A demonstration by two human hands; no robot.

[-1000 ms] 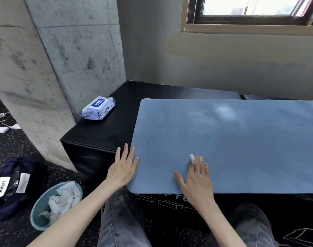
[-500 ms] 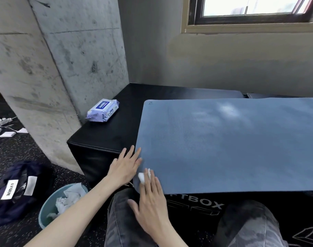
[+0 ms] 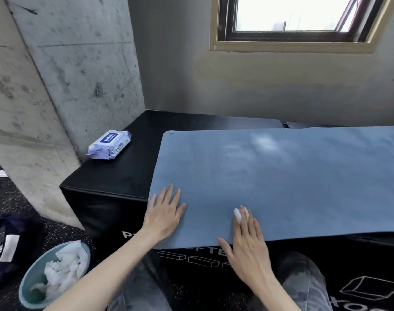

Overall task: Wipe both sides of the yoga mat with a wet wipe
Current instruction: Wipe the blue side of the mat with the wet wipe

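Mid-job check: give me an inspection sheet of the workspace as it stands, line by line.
Surface: black padded box against a concrete pillar.
Job's things: blue yoga mat flat on the box, near edge overhanging; white wet wipe under the right fingers.
Clutter: wipes pack on the box's left; teal bin of used wipes and a dark bag on the floor.
Hands: left hand flat on the mat's corner; right hand pressing the wipe.
Cables: nothing seen.
Surroundings: window above.
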